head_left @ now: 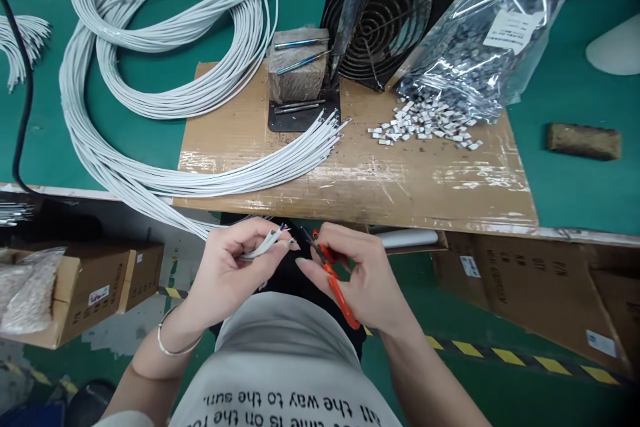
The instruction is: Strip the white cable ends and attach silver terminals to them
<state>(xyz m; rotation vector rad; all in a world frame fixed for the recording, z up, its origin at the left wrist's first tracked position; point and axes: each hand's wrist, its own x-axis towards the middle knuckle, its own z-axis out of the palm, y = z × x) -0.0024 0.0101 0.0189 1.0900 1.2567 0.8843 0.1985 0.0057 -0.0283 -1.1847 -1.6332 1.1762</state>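
Note:
Between the fingers of my left hand (240,263) are the ends of several white cables (265,245), with thin coloured wires showing at the tips. My right hand (363,267) is closed around orange-handled cutters (343,297), whose dark jaws point up and left, a short gap from the cable ends. Both hands are in front of the table edge, above my lap. The held cables run up to the left into a long white bundle (85,127). Other cable ends (325,140) rest on the cardboard sheet (425,187).
Small white connectors (420,121) lie loose beside a clear plastic bag (480,47) full of them. A soldering iron (350,10) hangs over a black fan (380,20). Metal tips lie on a brown block (297,77). Cardboard boxes (90,287) stand below the green table (575,193).

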